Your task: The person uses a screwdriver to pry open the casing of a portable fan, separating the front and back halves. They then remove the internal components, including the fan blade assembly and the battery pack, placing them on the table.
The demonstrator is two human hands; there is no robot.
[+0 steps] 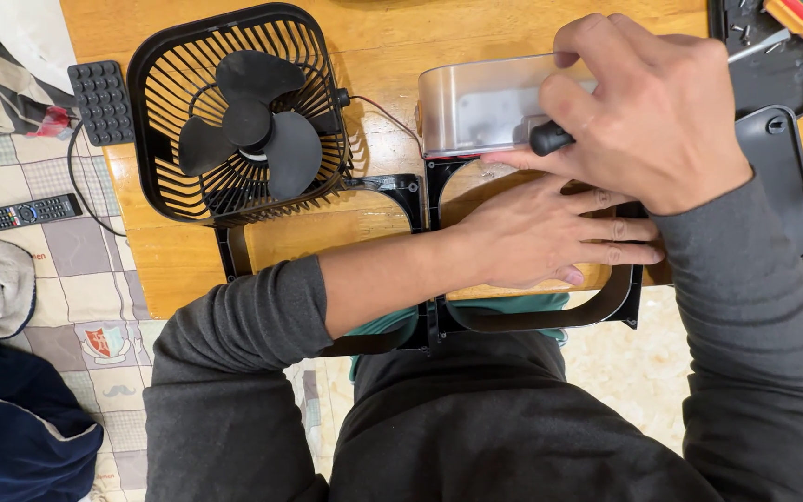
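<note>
— While the wooden worktop [513, 28] takes up most of it, what crowds the hands?
— A black fan grille [239, 116] sits left; a clear plastic container [485, 102] is behind. The left hand [541, 232] presses flat on the black double frame [420, 200], holding nothing; the right hand [652, 102] is clenched round a black-handled tool [550, 138].

A black fan grille [234, 112] with its three-bladed propeller lay at the far left of the wooden table [383, 37]. Beside it sat a dark studded rubber pad [101, 102] — below that, a remote control [30, 211] rested on a checked cloth [76, 279]. A red-and-yellow-handled screwdriver [792, 17] lay in a black tray [773, 65] — far right corner.
</note>
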